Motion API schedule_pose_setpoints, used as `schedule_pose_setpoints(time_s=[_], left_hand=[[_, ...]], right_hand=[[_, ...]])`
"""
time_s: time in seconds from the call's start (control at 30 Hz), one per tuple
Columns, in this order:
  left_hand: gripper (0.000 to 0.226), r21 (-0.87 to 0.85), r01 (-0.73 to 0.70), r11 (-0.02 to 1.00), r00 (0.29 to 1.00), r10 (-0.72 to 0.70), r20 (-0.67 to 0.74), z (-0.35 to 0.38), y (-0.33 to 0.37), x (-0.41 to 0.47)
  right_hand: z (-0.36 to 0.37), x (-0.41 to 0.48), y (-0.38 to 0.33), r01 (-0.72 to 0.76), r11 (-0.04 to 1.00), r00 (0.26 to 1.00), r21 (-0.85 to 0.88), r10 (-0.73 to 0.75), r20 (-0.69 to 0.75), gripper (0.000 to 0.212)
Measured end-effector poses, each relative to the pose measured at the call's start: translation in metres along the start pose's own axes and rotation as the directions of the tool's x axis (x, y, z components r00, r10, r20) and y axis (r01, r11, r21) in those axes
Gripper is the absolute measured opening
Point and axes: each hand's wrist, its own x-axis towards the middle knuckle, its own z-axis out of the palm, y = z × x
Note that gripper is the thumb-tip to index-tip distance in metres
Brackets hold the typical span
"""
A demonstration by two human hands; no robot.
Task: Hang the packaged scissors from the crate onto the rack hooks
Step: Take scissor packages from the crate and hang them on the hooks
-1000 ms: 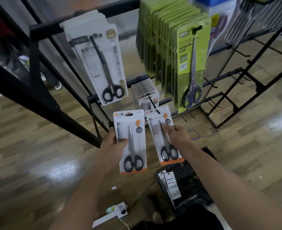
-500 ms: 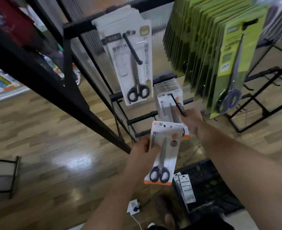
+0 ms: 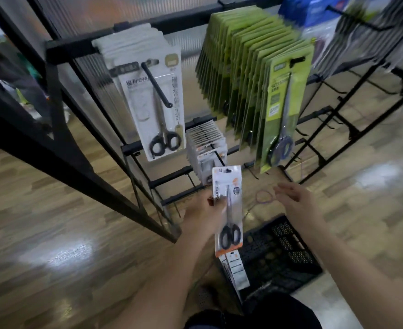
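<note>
Far left, rack frame (image 3: pixel 77 148): black metal bars, one thick bar slanting down across the wood floor (image 3: pixel 53 222).
Upper left hook (image 3: pixel 156 84): black rod carrying a stack of white scissor packs (image 3: pixel 153 98); the front pack shows black-handled scissors, handles down.
Lower hook (image 3: pixel 215 151): below and right of the white packs, holding a row of small white-and-orange packs (image 3: pixel 205 148).
Left hand (image 3: pixel 202 214): gripping the packaged scissors by the left edge, thumb across the front of the card.
Packaged scissors (image 3: pixel 229 210): white card with an orange bottom edge, black handles down and hang-hole up; held nearly upright just below the lower hook's row, not on any hook, above the crate's left end.
Crate packs (image 3: pixel 236 269): a few more packs standing on edge against the left wall of the crate.
Crate (image 3: pixel 278 252): black perforated plastic, on the floor between the two forearms.
Loop (image 3: pixel 264 197): thin purple ring lying on the floor between the hands.
Green packs (image 3: pixel 255 79): a long row on an upper hook, right of centre, reaching down past the lower bar.
Right hand (image 3: pixel 300 203): open, fingers spread and blurred, holding nothing, just right of the held pack.
Upper right: grey packs (image 3: pixel 373 32), too blurred to read.
</note>
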Motion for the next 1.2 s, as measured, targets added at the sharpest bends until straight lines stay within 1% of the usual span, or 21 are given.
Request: schedule_pose_setpoints(time_s=[0.1, 0.2, 0.3, 0.37, 0.43, 0.53, 0.63, 0.67, 0.73, 0.77, 0.8, 0.83, 0.9, 0.93, 0.97, 1.0, 1.07, 1.1, 1.17, 1.2], left_hand=[[0.024, -0.068, 0.017, 0.998, 0.999, -0.02, -0.037, 0.012, -0.002, 0.015], [0.019, -0.1, 0.02, 0.995, 0.998, -0.026, -0.06, 0.02, -0.003, 0.024], [0.018, -0.081, 0.011, 0.997, 0.997, -0.017, -0.074, 0.026, -0.001, 0.029], [0.018, -0.12, 0.032, 0.992, 0.996, -0.042, -0.078, 0.028, 0.0, 0.032], [0.019, -0.172, 0.062, 0.983, 0.992, -0.079, -0.094, 0.024, 0.001, 0.039], [0.021, -0.19, 0.076, 0.979, 0.987, -0.101, -0.124, 0.012, 0.006, 0.059], [0.023, -0.249, 0.119, 0.961, 0.963, -0.172, -0.207, 0.0, 0.02, 0.073], [0.032, -0.258, 0.144, 0.955, 0.951, -0.206, -0.232, -0.003, 0.026, 0.071], [0.058, -0.255, 0.189, 0.948, 0.935, -0.253, -0.247, -0.003, 0.035, 0.062], [0.065, -0.238, 0.179, 0.955, 0.939, -0.238, -0.249, 0.0, 0.037, 0.055], [0.067, -0.204, 0.182, 0.962, 0.944, -0.229, -0.239, 0.003, 0.04, 0.045], [0.062, -0.145, 0.181, 0.973, 0.948, -0.212, -0.236, 0.008, 0.042, 0.036], [0.035, -0.014, 0.19, 0.982, 0.963, -0.189, -0.192, 0.021, 0.051, 0.006], [0.027, 0.037, 0.202, 0.979, 0.969, -0.194, -0.154, 0.031, 0.055, -0.012], [0.028, 0.078, 0.201, 0.977, 0.974, -0.19, -0.123, 0.043, 0.058, -0.028], [0.033, 0.124, 0.198, 0.972, 0.977, -0.186, -0.1, 0.057, 0.063, -0.045], [0.044, 0.221, 0.166, 0.961, 0.983, -0.143, -0.118, 0.086, 0.069, -0.073], [0.05, 0.26, 0.157, 0.953, 0.982, -0.123, -0.141, 0.1, 0.075, -0.084], [0.057, 0.33, 0.127, 0.936, 0.982, -0.071, -0.177, 0.123, 0.09, -0.104], [0.057, 0.369, 0.112, 0.923, 0.98, -0.042, -0.192, 0.133, 0.1, -0.114]], right_hand=[[-0.021, -0.013, 0.012, -0.009, 1.0, 0.999, -0.007, 0.009, -0.045, 0.025], [-0.032, -0.019, 0.013, -0.012, 1.0, 0.998, -0.003, 0.011, -0.069, 0.027], [-0.036, -0.024, 0.007, 0.0, 0.999, 0.999, -0.04, -0.002, -0.041, 0.025], [-0.037, -0.025, 0.004, 0.019, 0.998, 1.0, -0.064, -0.02, -0.014, 0.024], [-0.036, -0.027, 0.004, 0.027, 0.995, 0.999, -0.1, -0.024, 0.032, 0.026], [-0.033, -0.03, 0.003, 0.049, 0.988, 0.986, -0.148, -0.024, 0.164, 0.026], [-0.031, -0.03, -0.004, 0.089, 0.983, 0.962, -0.161, -0.043, 0.269, 0.028], [-0.032, -0.03, -0.008, 0.105, 0.979, 0.952, -0.174, -0.048, 0.303, 0.029], [-0.039, -0.029, -0.014, 0.128, 0.974, 0.931, -0.188, -0.053, 0.362, 0.032], [-0.044, -0.028, -0.014, 0.144, 0.97, 0.919, -0.196, -0.058, 0.39, 0.034], [-0.05, -0.026, -0.014, 0.163, 0.962, 0.908, -0.219, -0.06, 0.414, 0.035], [-0.058, -0.024, -0.014, 0.182, 0.95, 0.897, -0.253, -0.055, 0.439, 0.037], [-0.078, -0.018, -0.014, 0.208, 0.927, 0.873, -0.313, -0.032, 0.486, 0.038], [-0.09, -0.016, -0.015, 0.222, 0.914, 0.86, -0.341, -0.018, 0.511, 0.038], [-0.103, -0.013, -0.016, 0.248, 0.895, 0.843, -0.371, -0.011, 0.538, 0.041], [-0.116, -0.012, -0.017, 0.285, 0.87, 0.825, -0.402, -0.009, 0.565, 0.048], [-0.14, -0.012, -0.018, 0.367, 0.818, 0.781, -0.444, -0.011, 0.625, 0.07], [-0.152, -0.013, -0.017, 0.4, 0.798, 0.755, -0.451, -0.008, 0.656, 0.073], [-0.174, -0.014, -0.011, 0.453, 0.768, 0.721, -0.452, -0.017, 0.693, 0.063], [-0.184, -0.013, -0.006, 0.48, 0.744, 0.72, -0.464, -0.031, 0.694, 0.06]])
